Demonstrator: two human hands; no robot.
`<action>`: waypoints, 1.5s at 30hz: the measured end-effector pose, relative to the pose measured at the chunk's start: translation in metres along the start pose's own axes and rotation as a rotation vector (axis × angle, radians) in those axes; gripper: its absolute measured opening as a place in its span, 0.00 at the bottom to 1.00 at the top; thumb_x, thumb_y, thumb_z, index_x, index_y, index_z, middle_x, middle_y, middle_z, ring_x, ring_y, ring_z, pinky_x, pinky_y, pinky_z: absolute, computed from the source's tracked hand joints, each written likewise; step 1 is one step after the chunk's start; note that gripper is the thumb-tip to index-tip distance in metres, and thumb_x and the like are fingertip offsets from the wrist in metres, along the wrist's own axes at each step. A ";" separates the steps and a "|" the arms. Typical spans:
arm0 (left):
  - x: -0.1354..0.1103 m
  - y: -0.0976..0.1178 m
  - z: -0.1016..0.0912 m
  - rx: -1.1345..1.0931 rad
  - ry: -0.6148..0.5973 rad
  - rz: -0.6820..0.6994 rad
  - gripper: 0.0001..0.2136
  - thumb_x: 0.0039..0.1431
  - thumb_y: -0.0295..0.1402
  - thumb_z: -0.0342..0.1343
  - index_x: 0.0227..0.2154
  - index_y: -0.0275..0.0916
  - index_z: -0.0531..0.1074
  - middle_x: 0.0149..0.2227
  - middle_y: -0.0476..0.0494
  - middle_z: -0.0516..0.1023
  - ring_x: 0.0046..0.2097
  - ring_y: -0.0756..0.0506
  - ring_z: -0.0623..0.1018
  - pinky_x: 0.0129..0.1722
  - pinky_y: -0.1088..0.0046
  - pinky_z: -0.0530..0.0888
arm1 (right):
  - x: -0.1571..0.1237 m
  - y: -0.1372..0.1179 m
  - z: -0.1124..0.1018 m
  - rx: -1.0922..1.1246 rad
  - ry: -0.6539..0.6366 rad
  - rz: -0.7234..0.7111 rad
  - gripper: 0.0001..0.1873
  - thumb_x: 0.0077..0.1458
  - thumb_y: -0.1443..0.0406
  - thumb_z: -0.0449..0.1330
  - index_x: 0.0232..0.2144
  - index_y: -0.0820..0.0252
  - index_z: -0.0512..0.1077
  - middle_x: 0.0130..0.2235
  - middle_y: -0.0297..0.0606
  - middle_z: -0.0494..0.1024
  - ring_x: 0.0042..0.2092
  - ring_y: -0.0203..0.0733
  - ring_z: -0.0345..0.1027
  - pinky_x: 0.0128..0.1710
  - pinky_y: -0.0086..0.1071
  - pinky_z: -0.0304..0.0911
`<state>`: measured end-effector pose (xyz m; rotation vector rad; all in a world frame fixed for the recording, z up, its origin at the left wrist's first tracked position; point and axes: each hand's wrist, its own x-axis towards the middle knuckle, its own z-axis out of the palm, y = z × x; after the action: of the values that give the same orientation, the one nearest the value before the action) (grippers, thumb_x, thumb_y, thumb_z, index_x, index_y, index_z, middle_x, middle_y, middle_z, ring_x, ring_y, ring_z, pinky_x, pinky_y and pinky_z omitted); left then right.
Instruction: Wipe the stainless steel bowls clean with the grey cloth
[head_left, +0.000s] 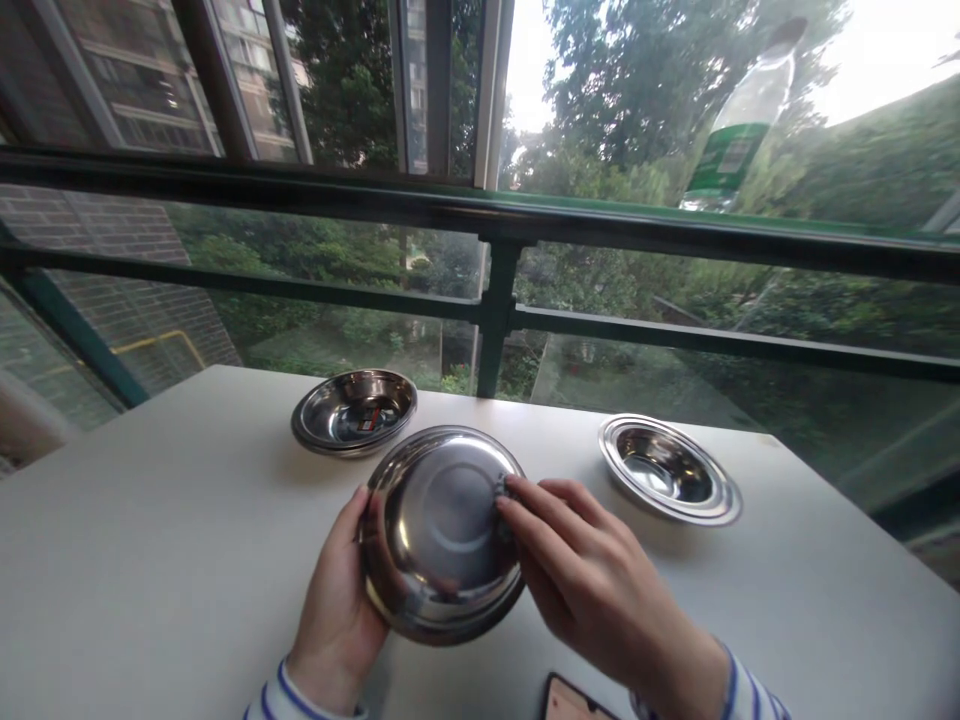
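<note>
A shiny stainless steel bowl [450, 510] is tilted up over the table, its outer bottom facing me. My left hand [339, 600] grips its left rim, thumb at the edge and the other fingers mostly hidden behind. At the bowl's right side, my right hand [592, 570] has its fingertips pressed on the outer bottom. A small greyish-green patch shows by those fingertips; whether it is an object or a reflection, I cannot tell. The right thumb is hidden.
Steel bowls [311, 430] with a label inside sit at the back left of the white table [187, 540]. More nested steel bowls [724, 500] are at the right. A phone [574, 700] lies at the front edge. A plastic bottle [731, 150] stands on the green railing [360, 205].
</note>
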<state>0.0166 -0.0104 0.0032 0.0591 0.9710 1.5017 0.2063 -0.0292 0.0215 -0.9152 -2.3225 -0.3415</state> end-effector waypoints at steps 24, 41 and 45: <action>-0.007 -0.014 -0.001 0.038 -0.159 -0.081 0.07 0.57 0.28 0.53 0.32 0.34 0.76 0.27 0.44 0.81 0.31 0.44 0.81 0.36 0.67 0.78 | 0.000 0.015 -0.012 0.020 -0.046 0.027 0.17 0.59 0.72 0.51 0.51 0.65 0.67 0.54 0.48 0.69 0.49 0.47 0.63 0.43 0.42 0.70; -0.009 -0.024 -0.002 0.103 -0.254 -0.063 0.04 0.53 0.28 0.57 0.31 0.33 0.75 0.28 0.44 0.80 0.31 0.45 0.80 0.35 0.69 0.77 | 0.003 0.019 -0.018 -0.010 -0.058 0.089 0.17 0.59 0.72 0.50 0.51 0.66 0.66 0.53 0.45 0.70 0.48 0.47 0.61 0.44 0.41 0.67; -0.008 -0.025 -0.005 0.093 -0.260 -0.063 0.04 0.52 0.28 0.58 0.30 0.32 0.75 0.23 0.47 0.77 0.25 0.49 0.77 0.28 0.76 0.75 | 0.011 -0.010 -0.008 -0.009 0.001 -0.098 0.14 0.61 0.69 0.50 0.47 0.65 0.70 0.51 0.41 0.72 0.48 0.48 0.62 0.43 0.41 0.67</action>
<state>0.0356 -0.0232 -0.0102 0.2817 0.8243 1.3524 0.1969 -0.0341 0.0347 -0.8071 -2.3722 -0.3932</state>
